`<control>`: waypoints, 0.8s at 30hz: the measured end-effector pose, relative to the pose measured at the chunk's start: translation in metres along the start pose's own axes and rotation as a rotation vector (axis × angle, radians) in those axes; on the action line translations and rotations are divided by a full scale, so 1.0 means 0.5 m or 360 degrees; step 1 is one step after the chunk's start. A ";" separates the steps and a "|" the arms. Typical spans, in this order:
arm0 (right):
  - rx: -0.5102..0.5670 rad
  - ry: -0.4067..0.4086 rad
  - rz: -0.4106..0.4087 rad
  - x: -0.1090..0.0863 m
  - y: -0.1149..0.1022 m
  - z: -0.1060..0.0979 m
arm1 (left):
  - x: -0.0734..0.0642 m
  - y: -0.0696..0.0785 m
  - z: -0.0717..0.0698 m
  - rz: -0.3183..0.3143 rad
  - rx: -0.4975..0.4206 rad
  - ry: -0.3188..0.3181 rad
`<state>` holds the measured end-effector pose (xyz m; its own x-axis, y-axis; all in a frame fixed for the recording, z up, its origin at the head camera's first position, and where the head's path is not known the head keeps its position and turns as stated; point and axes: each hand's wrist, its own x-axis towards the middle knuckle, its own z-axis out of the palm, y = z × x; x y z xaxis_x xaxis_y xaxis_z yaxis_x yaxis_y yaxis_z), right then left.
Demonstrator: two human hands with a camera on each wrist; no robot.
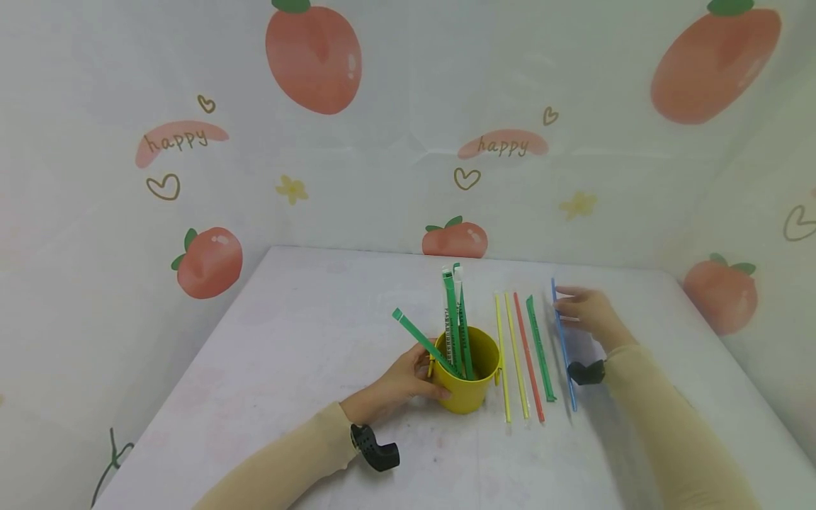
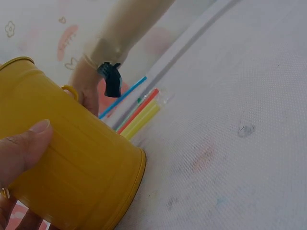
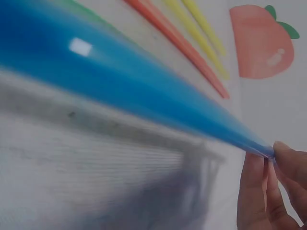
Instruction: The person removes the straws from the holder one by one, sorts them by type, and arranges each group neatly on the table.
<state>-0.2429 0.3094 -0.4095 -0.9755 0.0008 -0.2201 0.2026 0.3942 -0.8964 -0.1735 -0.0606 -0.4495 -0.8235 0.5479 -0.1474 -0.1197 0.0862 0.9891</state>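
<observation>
My left hand (image 1: pixel 408 375) grips a small yellow bucket (image 1: pixel 464 393) from its left side, the thumb (image 2: pixel 33 143) across the front wall. Several green-and-white wrapped straws (image 1: pixel 450 319) stand in the bucket, one of them leaning far out to the left (image 1: pixel 414 329). On the right, my right hand (image 1: pixel 593 315) pinches a blue straw (image 1: pixel 561 340) near its far end between thumb and fingers. In the right wrist view the blue straw (image 3: pixel 120 72) runs large across the picture, its shadow on the table below.
Between the bucket and the blue straw lie two yellow straws (image 1: pixel 517 354), a red straw (image 1: pixel 529 358) and a green wrapped straw (image 1: pixel 540 347), roughly side by side. The white table (image 1: pixel 306 319) meets a backdrop printed with peaches. Each wrist wears a black camera (image 1: pixel 376 450).
</observation>
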 end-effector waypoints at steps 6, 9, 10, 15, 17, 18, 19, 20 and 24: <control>-0.0077 -0.0003 0.0074 0.007 0.020 0.015 | -0.001 0.001 0.000 0.0000 0.0006 0.0003; -0.0118 -0.0002 0.0057 0.011 0.028 0.020 | -0.002 0.001 0.000 0.0005 -0.0007 0.0000; -0.0110 -0.0004 0.0057 0.012 0.029 0.022 | -0.002 0.001 0.000 0.0008 -0.0011 -0.0002; -0.0023 -0.0018 0.0087 0.018 0.034 0.029 | -0.002 0.002 0.001 0.0017 -0.0019 -0.0004; 0.0005 -0.0017 0.0101 0.020 0.035 0.031 | -0.002 0.002 0.002 0.0016 -0.0019 -0.0003; 0.0014 -0.0019 0.0106 0.021 0.035 0.031 | -0.002 0.003 0.002 0.0014 -0.0020 -0.0004; 0.0018 -0.0019 0.0115 0.022 0.035 0.032 | -0.002 0.003 0.002 0.0015 -0.0014 -0.0006; 0.0017 -0.0019 0.0122 0.022 0.035 0.032 | -0.002 0.003 0.001 0.0019 -0.0011 -0.0010; 0.0021 -0.0011 0.0152 0.025 0.036 0.035 | -0.006 0.011 0.003 0.0034 -0.0009 -0.0021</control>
<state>-0.2502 0.3004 -0.4350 -0.9510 0.0314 -0.3077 0.2960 0.3808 -0.8760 -0.1708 -0.0607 -0.4434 -0.8186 0.5604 -0.1261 -0.1051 0.0696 0.9920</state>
